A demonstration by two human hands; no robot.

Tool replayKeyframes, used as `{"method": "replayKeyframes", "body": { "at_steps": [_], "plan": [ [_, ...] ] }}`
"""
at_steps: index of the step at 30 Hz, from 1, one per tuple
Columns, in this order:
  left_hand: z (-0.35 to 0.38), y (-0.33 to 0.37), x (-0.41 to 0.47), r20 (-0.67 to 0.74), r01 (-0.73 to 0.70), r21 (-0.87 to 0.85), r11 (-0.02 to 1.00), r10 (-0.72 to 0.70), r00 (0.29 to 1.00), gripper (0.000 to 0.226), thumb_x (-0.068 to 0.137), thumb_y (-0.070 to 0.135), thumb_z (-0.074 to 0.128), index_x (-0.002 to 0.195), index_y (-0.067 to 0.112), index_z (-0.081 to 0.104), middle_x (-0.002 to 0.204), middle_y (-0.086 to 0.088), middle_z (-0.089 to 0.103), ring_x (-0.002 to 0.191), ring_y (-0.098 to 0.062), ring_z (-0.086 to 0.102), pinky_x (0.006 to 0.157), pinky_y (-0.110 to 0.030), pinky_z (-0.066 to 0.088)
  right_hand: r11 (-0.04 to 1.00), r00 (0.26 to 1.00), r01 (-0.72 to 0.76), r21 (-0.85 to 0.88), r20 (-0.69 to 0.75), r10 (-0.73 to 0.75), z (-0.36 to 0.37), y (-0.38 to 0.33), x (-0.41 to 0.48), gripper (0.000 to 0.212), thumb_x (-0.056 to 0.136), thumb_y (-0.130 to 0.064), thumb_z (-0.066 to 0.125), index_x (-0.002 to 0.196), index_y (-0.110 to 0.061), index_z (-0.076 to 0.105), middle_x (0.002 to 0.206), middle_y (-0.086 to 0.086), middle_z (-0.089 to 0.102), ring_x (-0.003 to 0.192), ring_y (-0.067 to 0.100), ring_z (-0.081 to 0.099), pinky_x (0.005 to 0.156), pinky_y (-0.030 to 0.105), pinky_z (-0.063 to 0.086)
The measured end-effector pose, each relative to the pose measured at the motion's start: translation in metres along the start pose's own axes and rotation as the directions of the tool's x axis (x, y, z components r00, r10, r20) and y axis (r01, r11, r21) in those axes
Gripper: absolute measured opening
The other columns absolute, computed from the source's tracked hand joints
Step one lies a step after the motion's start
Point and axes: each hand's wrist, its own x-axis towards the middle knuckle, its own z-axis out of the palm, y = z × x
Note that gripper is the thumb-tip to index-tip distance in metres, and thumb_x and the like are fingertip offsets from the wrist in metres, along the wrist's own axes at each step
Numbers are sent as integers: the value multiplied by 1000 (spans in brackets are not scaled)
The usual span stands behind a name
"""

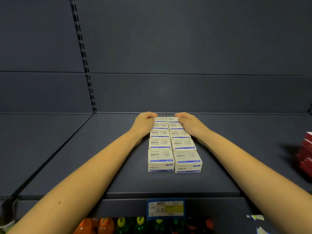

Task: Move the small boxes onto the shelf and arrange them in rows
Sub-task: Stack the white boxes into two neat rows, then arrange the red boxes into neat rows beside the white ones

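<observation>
The boxes [173, 144] lay on the shelf [84, 157] in two touching rows running front to back, with the left hand [144, 123] and right hand [189, 123] flanking the rear ones.

A dark grey shelf [168, 183] is carrying ten small cream paper-clip boxes [173, 146], which are sitting in two touching columns of five running from front to back between the left hand [143, 123] and the right hand [190, 124]. The hands are pressing against the rear boxes from either side, while the front pair is lying nearer than both hands, between the forearms. Red packs [306, 152] are resting on the shelf well to the right of the right hand.
</observation>
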Motion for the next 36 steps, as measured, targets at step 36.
{"method": "replayKeyframes", "body": {
  "at_steps": [36],
  "plan": [
    [-25, 62, -69, 313, -550, 496, 673, 452, 835, 22, 93, 26, 48, 98, 16, 67, 100, 2, 69, 94, -17, 62, 89, -40, 49, 781, 967, 236, -578, 65, -245, -87, -12, -105, 25, 93, -19, 49, 113, -25, 62, 115, -8, 64, 100, 14, 59, 95, 32, 45]
  ]
}}
